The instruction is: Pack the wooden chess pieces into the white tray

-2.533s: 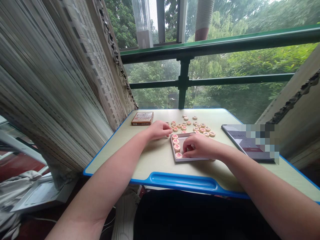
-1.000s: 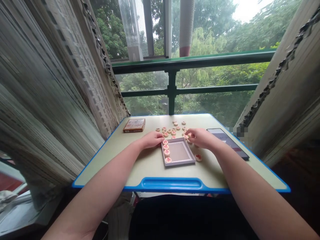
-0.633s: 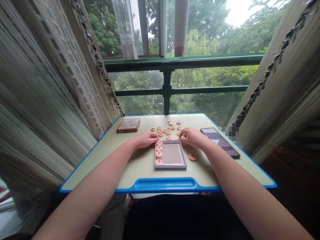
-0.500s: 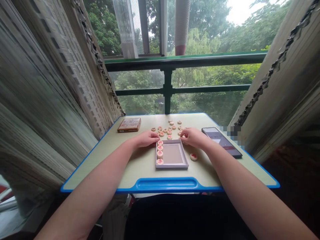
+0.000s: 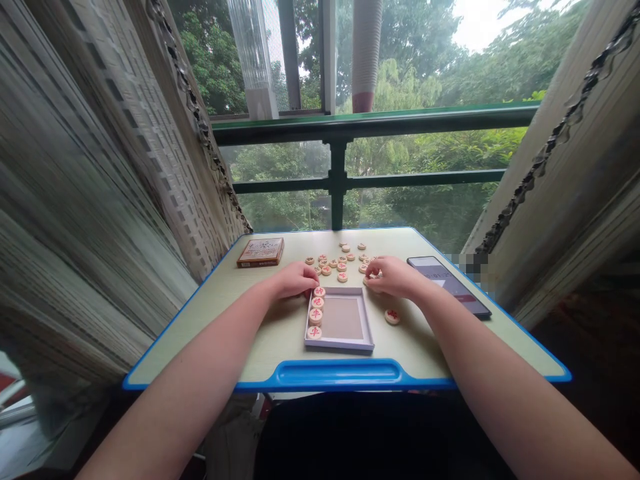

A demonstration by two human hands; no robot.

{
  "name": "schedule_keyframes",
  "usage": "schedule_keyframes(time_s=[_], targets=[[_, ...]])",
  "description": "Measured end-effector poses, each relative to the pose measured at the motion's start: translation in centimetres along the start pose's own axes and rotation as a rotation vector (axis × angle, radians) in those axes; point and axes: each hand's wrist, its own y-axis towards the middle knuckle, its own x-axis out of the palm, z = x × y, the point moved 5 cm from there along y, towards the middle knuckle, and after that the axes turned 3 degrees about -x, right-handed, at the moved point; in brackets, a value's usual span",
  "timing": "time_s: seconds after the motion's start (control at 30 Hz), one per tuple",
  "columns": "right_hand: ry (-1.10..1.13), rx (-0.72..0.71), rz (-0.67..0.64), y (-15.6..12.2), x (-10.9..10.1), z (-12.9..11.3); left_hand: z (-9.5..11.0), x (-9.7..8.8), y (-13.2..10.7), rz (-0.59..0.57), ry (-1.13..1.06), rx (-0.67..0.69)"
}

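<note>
A shallow white box tray (image 5: pixel 369 320) stands on the table with a column of xiangqi pieces (image 5: pixel 315 316) with red characters along its left side. My left hand (image 5: pixel 295 280) is closed at the tray's far left corner, its fingertips gripping the edge by the top piece. My right hand (image 5: pixel 390 275) is beyond the tray's far right corner, fingers bent down onto a xiangqi piece (image 5: pixel 367 281) that they partly hide. A loose red-marked piece (image 5: pixel 393 317) lies right of the tray. Several more pieces (image 5: pixel 342 267) are scattered beyond it.
A brown printed box lid (image 5: pixel 261 253) lies at the table's far left. On the right, a phone (image 5: pixel 453 287) shows a timer, partly behind my right wrist. The table (image 5: pixel 210 333) has a blue rim and a blue front groove (image 5: pixel 341 369). Curtains flank both sides.
The tray has shifted slightly toward me and left, turning a little, with my left hand at its corner. My right hand stays among the pieces, its fingers more bent.
</note>
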Motion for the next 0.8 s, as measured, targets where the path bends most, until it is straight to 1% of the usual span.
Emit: schedule_keyframes(time_s=[0.13, 0.2, 0.23, 0.3, 0.33, 0.37, 0.43, 0.5, 0.57, 0.67, 0.8], targets=[[0.007, 0.046, 0.014, -0.1, -0.1, 0.0, -0.1, -0.1, 0.1, 0.025, -0.007, -0.003], [0.017, 0.038, 0.055, -0.3, -0.4, -0.6, -0.2, -0.2, 0.2, 0.021, -0.025, -0.007], [0.038, 0.01, 0.08, -0.5, -0.6, -1.1, -0.2, -0.2, 0.2, 0.012, -0.032, -0.006], [0.123, -0.102, 0.115, -1.0, -1.1, -2.7, -0.1, -0.1, 0.1, -0.007, -0.034, -0.002], [0.189, -0.189, 0.106, -1.3, -1.2, -3.8, 0.0, -0.1, 0.1, -0.017, -0.028, 0.004], [0.252, -0.268, 0.076, -1.7, -1.2, -4.8, 0.1, -0.1, 0.0, -0.028, -0.02, 0.013], [0.375, -0.378, -0.026, -2.5, -1.0, -6.7, 0.3, -0.1, -0.1, -0.05, -0.005, 0.032], [0.445, -0.427, -0.097, -3.2, -0.7, -8.1, 0.3, 0.0, -0.1, -0.068, -0.006, 0.041], [0.469, -0.492, -0.13, -3.8, -0.3, -9.2, 0.3, 0.0, 0.0, -0.07, -0.018, 0.035], [0.454, -0.601, -0.122, -4.4, 0.3, -10.8, 0.2, 0.0, 0.1, -0.065, -0.024, 0.023], [0.387, -0.682, -0.02, -4.7, 0.5, -12.1, 0.1, 0.0, 0.2, -0.07, -0.034, 0.02]])
